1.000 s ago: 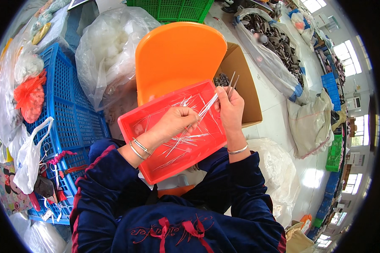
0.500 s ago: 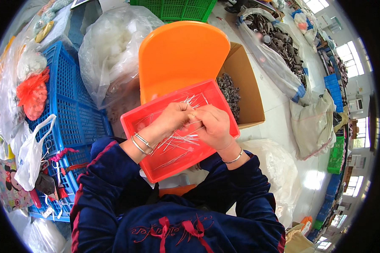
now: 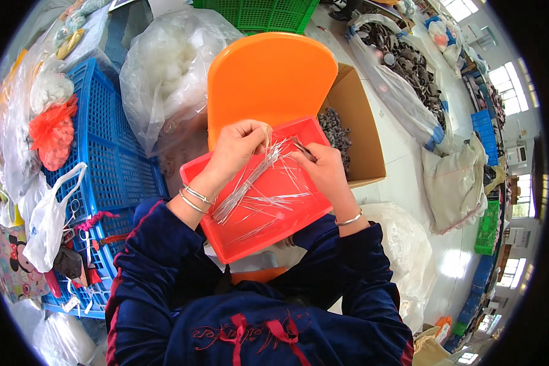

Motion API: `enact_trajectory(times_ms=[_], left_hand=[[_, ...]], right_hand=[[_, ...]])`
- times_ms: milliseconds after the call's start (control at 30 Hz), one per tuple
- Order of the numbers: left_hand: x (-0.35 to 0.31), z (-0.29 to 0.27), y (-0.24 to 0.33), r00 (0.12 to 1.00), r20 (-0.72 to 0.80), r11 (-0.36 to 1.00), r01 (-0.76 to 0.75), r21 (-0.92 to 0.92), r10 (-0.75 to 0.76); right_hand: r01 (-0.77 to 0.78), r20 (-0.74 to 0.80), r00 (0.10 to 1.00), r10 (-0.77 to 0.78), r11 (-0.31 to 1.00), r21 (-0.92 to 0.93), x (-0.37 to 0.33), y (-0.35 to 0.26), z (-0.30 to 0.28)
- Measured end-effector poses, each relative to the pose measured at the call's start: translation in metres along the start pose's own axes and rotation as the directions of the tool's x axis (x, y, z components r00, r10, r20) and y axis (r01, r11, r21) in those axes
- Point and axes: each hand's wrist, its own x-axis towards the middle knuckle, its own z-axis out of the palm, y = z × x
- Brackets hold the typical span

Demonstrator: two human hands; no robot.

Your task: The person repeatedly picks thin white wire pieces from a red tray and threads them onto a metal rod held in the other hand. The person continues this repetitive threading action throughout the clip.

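Observation:
A red plastic tray (image 3: pixel 250 246) lies across my lap, holding a bundle of thin pale wire-like strands (image 3: pixel 245 185) and several loose ones. Over the tray's far left part, my left hand (image 3: pixel 241 145) is closed in a pinch on a fine light strand (image 3: pixel 268 138) at the fingertips. To its right, my right hand (image 3: pixel 324 169) grips a small dark metal tool (image 3: pixel 304 149), whose exact kind is partly hidden by the fingers. The bundle's upper end lies between the two hands.
An orange chair (image 3: pixel 268 79) stands just beyond the tray, with an open cardboard box (image 3: pixel 363 131) of grey fuzzy pieces at its right. Blue crates (image 3: pixel 113 146) rise on the left, near a clear bag of white stuffing (image 3: pixel 171 67). A green crate (image 3: pixel 259 13) is behind.
My hands were close together over the tray; now they are apart. The dark tool shows in my right hand, and the strands under my hands show as a neater bundle.

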Motion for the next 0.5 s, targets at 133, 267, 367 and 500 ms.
enact_trajectory(times_ms=[133, 267, 367, 500], left_hand=[[-0.007, 0.007, 0.002, 0.999, 0.046, 0.993, -0.004, 0.115, -0.001], [-0.010, 0.010, -0.001, 0.995, 0.096, 0.972, -0.042, 0.230, 0.021], [-0.013, 0.010, 0.000, 0.992, 0.105, 0.952, -0.093, 0.293, 0.064], [-0.016, 0.016, 0.006, 0.971, 0.149, 0.902, -0.229, 0.367, 0.186]], right_hand=[[-0.181, 0.076, 0.980, 0.185, 0.982, -0.051, 0.009, 0.016, 0.008], [-0.285, 0.166, 0.958, 0.232, 0.765, 0.577, 0.010, 0.008, 0.012], [-0.429, 0.393, 0.901, 0.185, 0.513, 0.743, 0.007, -0.007, 0.007], [-0.460, 0.439, 0.886, 0.148, 0.392, 0.797, 0.006, -0.010, 0.012]])
